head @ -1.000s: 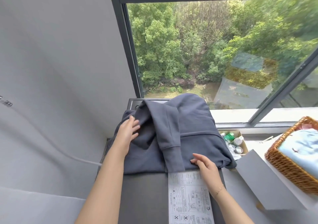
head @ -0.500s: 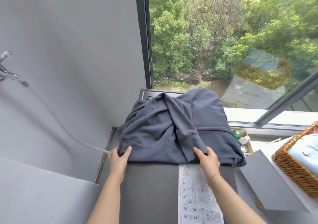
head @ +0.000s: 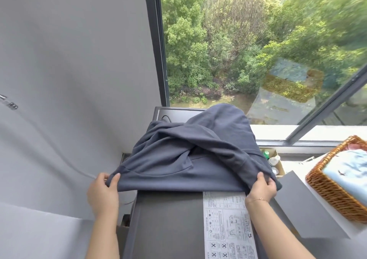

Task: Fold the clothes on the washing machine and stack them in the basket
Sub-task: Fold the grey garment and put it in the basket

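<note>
A slate-blue hoodie lies on the dark grey washing machine, its sleeves crossed over the body and its hood toward the window. My left hand pinches the near-left corner of its hem, lifted off the machine's left edge. My right hand grips the near-right corner of the hem. The hem is raised and stretched between both hands. A wicker basket stands on a surface at the right and holds a folded light-blue garment.
A white instruction sticker covers the machine's near right. A small cardboard box of bottles sits between machine and basket. A grey wall with a hose is on the left. A large window is behind.
Both hands went from the sleeve and front of the hoodie to its near hem, then spread outward to the two corners and lifted the hem off the machine.
</note>
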A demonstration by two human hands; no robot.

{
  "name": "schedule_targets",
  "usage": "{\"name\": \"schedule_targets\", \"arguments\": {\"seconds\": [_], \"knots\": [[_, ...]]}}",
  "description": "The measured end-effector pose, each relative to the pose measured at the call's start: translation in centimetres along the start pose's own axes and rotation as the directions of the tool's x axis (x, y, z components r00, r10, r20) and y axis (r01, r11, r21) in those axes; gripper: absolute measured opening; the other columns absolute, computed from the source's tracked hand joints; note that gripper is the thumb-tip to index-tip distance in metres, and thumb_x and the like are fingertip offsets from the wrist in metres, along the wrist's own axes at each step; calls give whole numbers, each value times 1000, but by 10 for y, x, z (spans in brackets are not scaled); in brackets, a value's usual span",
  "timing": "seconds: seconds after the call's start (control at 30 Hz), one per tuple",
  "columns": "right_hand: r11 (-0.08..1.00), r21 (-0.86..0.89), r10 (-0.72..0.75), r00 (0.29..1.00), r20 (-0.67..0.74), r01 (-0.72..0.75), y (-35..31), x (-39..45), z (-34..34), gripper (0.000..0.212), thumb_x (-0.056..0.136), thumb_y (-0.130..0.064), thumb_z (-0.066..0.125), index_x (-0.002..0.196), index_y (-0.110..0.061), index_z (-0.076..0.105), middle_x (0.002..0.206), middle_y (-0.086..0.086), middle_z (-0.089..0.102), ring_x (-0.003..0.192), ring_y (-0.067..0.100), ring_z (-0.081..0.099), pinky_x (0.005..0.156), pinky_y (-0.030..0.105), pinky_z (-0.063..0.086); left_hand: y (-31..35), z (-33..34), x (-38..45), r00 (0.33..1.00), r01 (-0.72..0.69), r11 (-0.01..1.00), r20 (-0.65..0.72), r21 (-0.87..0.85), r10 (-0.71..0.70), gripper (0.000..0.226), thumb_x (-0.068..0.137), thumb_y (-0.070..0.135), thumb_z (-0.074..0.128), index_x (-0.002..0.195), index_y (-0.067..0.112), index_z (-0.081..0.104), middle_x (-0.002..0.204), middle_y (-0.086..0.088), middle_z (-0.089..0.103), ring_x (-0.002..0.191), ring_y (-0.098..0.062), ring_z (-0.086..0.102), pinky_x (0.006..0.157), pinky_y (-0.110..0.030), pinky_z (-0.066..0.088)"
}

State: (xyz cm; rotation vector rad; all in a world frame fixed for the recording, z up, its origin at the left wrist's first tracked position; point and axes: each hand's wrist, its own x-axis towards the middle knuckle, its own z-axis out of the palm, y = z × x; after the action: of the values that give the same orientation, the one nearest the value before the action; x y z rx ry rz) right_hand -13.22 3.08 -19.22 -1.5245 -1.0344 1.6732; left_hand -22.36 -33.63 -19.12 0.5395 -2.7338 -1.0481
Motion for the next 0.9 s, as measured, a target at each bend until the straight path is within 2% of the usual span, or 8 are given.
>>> {"name": "schedule_targets", "arguments": {"seconds": [0.13,0.3,0.43,0.5,0.63,0.7,0.8,0.9], "knots": [[980,183,59,994,90,-75,-28,14,1,15,94,-20,61,109,-20,61,109,0,63,96,13,61,53,22,54,29,13,3,980,109,950,127,293,-152,39,81,10,72,118,13,61,128,-19,44,116,-40,40,90,-47,39],[852,360,257,903,343,-380,-57,30,16,16,96,-18,55,81,-22,54,81,-7,58,82,7,57,81,19,53,76,53,-4,897,-378,889,341,259,282,73,77,33,76,141,23,41,143,-5,37,130,-31,36,102,-47,37],[820,120,463,772,435,-559,-52,36,29,14,98,-14,51,85,-14,55,103,-1,57,123,13,47,104,28,38,85,78,5,905,-215,947,413,239,101,83,82,36,72,149,22,25,149,-9,32,136,-33,30,106,-47,34],[849,-39,480,736,477,-527,-54,32,44,9,98,-22,52,101,-16,58,116,1,55,130,16,44,104,32,38,79,87,0,933,-196,960,341,201,119,80,78,28,77,145,15,35,143,-13,40,131,-36,35,102,-49,37],[896,-212,441,722,533,-392,-52,19,78,37,100,-25,49,136,-16,47,133,6,52,128,26,48,95,38,41,63,101,-16,970,-159,987,180,-24,161,44,70,9,82,109,2,63,130,-16,55,121,-38,49,101,-48,39],[906,-136,403,718,567,-401,-58,12,94,31,102,-19,43,132,-12,48,123,7,57,117,26,56,93,38,42,59,102,-16,978,-148,986,135,-72,157,22,71,3,80,87,9,67,126,-12,56,118,-35,52,99,-47,42],[903,124,241,724,646,-411,-92,7,111,20,103,-12,38,106,-6,57,80,5,72,72,19,71,81,35,53,60,95,-15,978,-166,978,107,-127,180,35,72,-9,71,65,23,57,115,-6,56,110,-32,53,88,-43,46],[910,285,47,758,650,-301,-134,8,114,18,101,-13,43,93,-10,59,68,1,72,62,12,70,71,26,57,55,89,-25,960,-278,960,21,-17,278,40,65,-18,64,65,19,49,96,-4,55,89,-31,52,74,-39,41]]}}
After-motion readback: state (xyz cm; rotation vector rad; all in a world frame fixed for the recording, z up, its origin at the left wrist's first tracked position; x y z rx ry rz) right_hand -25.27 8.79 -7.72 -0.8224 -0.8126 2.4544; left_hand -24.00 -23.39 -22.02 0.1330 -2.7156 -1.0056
